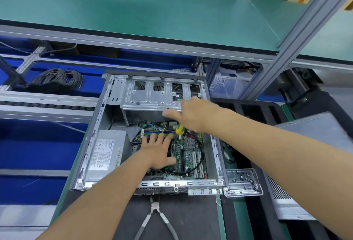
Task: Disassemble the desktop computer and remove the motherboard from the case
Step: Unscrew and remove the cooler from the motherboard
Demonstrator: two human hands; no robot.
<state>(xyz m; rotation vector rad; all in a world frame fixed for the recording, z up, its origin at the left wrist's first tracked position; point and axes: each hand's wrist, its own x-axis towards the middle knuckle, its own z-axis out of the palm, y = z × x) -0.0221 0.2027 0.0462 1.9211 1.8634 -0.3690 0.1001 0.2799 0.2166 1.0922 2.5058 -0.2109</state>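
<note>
Midway | case (pixel 215 145) at frame centre, side panel off | motherboard (pixel 188 149) still seated inside | left hand (pixel 156 151) spread flat on it | right hand (pixel 193 114) gripping yellow-green screwdriver (pixel 179 129) | screws, cables likely remain

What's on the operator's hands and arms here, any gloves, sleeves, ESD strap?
Nothing worn that shows. The left hand and right hand are bare, no gloves, no rings visible on the fingers. Both forearms are bare to the frame edge: no sleeves, watch or wrist strap in view.
</note>
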